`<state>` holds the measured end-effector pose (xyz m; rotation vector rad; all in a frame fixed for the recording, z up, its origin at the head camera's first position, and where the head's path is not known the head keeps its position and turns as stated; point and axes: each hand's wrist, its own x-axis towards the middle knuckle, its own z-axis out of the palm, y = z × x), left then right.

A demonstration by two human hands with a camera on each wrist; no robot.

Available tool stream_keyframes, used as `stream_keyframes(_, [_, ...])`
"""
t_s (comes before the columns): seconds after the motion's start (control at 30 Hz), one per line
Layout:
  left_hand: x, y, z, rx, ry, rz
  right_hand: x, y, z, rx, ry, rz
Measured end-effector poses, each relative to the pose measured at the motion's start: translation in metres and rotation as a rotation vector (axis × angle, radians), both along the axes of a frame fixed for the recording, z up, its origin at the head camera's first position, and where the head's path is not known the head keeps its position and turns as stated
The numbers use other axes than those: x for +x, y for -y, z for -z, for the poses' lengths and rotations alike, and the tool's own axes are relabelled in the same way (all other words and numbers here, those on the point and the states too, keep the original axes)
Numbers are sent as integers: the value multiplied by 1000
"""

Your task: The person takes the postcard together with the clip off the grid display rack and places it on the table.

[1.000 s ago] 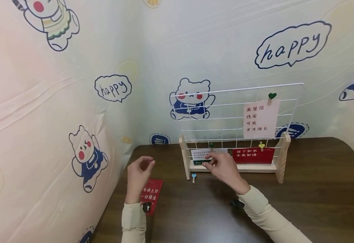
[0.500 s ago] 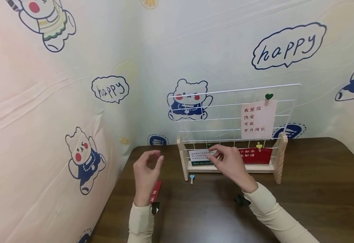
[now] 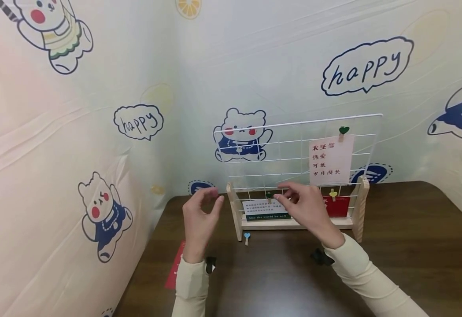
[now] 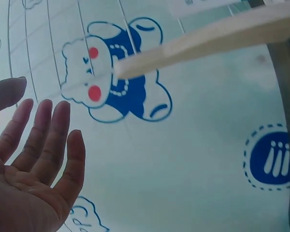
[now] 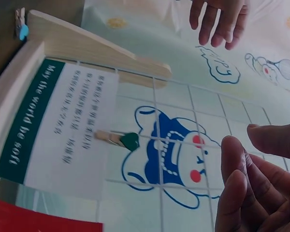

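In the head view my left hand (image 3: 200, 219) is raised left of the wire rack (image 3: 234, 207), its fingers loosely bent and holding nothing. My right hand (image 3: 307, 207) is in front of the rack's lower part, thumb and fingers apart, also holding nothing. Beside its fingertips, a white card with a dark green band (image 3: 263, 209) hangs under a small wooden clothespin with a green heart (image 5: 129, 141). Partly behind that hand is a red card (image 3: 339, 207) with a yellow heart clothespin (image 3: 333, 194).
Higher on the rack hangs a pale pink card (image 3: 330, 160) under another green heart clothespin (image 3: 344, 130). A blue heart clothespin (image 3: 247, 238) lies before the rack's left leg. Another red card (image 3: 174, 273) lies on the brown table (image 3: 270, 273) by my left wrist. Printed cloth surrounds the table.
My left hand has moved right and up, closer to the rack. My right hand has shifted right, uncovering more of the white card and covering more of the red one. The view has shifted slightly.
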<state>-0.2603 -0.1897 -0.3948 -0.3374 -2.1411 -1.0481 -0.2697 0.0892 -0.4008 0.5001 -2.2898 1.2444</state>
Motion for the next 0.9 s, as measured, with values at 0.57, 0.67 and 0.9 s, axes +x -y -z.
stream_keyframes(0.57, [-7,-34,-16,-26,2,74,-3,-21,-29,-7,-137,44])
stream_keyframes(0.67, [-9,-41,-19,-41,0,85,-4,-25,-34,-6,-152,61])
stream_keyframes(0.9, [-14,-54,-26,-54,-8,118,-4,-34,-44,-1,-183,71])
